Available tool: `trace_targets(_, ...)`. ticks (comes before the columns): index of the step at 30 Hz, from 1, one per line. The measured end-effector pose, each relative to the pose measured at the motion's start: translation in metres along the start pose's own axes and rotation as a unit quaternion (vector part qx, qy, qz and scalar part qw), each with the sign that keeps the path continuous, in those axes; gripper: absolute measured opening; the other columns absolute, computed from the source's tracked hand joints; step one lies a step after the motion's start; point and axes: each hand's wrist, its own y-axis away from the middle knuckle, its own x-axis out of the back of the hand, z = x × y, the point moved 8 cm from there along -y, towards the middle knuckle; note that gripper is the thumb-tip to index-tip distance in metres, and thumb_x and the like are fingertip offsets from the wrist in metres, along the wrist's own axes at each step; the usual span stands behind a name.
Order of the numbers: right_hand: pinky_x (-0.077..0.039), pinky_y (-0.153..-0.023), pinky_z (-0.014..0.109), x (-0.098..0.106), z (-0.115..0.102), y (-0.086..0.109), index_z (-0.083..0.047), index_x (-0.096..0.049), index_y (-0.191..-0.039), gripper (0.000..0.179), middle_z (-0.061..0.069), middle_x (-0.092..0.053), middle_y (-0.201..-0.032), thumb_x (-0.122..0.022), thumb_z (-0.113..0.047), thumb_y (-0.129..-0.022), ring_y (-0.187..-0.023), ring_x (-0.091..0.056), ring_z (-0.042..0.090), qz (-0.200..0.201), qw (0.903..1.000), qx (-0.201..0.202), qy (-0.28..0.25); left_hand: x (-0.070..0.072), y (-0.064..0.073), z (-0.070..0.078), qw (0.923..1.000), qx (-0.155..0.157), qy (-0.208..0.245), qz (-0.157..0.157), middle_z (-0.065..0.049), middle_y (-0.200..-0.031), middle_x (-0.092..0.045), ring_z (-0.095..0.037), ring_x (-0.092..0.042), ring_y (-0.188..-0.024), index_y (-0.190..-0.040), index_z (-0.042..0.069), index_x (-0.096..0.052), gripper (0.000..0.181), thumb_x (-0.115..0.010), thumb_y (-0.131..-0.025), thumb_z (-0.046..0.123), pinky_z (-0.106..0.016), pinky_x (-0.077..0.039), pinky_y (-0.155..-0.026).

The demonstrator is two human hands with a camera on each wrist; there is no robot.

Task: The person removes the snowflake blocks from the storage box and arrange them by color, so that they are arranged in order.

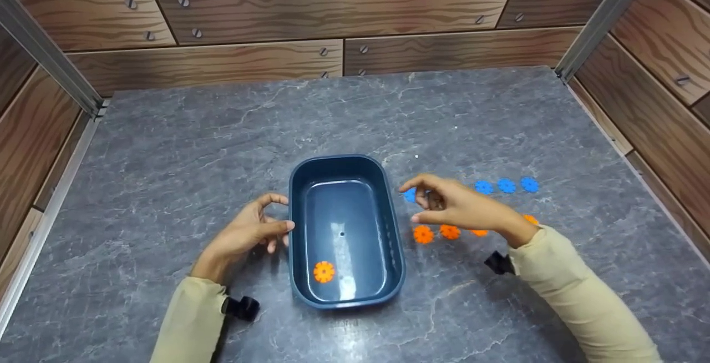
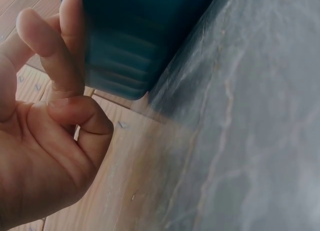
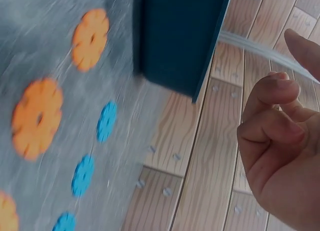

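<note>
A dark blue rectangular tub (image 1: 343, 303) stands on the grey marbled table. One orange notched disc (image 1: 324, 272) lies on its floor near the front left. At the tub's left side my left hand (image 1: 247, 232) holds the rim, thumb tip on the edge and fingers against the outer wall. My right hand (image 1: 457, 203) hovers just right of the tub, thumb and forefinger apart, nothing between them. Beneath its fingertips a blue notched disc (image 1: 410, 195) shows partly. In the right wrist view, its other fingers (image 3: 272, 91) are bent.
Several more blue discs (image 1: 506, 185) lie in a row to the right. Closer in runs a row of orange discs (image 1: 423, 234), partly behind my right forearm. Wood-patterned panels (image 1: 333, 10) wall in the back and sides of the table.
</note>
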Motion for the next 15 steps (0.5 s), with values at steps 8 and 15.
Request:
trace_targets(8, -0.041, -0.061, 0.019, -0.023, -0.016, -0.023, -0.008, -0.050, -0.129, 0.047, 0.009, -0.050, -0.089, -0.070, -0.021, -0.089, -0.068, -0.043, 0.006, -0.028, 0.9996, 0.009, -0.004, 0.000, -0.001, -0.001, 1.0000, 0.002, 0.003, 0.001, 0.000, -0.063, -0.066, -0.006, -0.052, -0.043, -0.128, 0.005, -0.032, 0.053, -0.067, -0.088, 0.007, -0.018, -0.043, -0.045)
trace_targets(15, -0.040, -0.060, 0.018, -0.043, -0.031, -0.040, -0.012, -0.051, -0.127, 0.044, 0.003, -0.048, -0.085, -0.071, -0.020, -0.088, -0.067, -0.042, 0.006, -0.052, 0.9979, 0.039, -0.006, 0.000, 0.000, 0.000, 1.0000, -0.001, -0.005, 0.000, 0.000, -0.062, -0.066, -0.007, -0.051, -0.042, -0.128, 0.005, -0.033, 0.051, -0.066, -0.089, 0.008, -0.019, -0.044, -0.046)
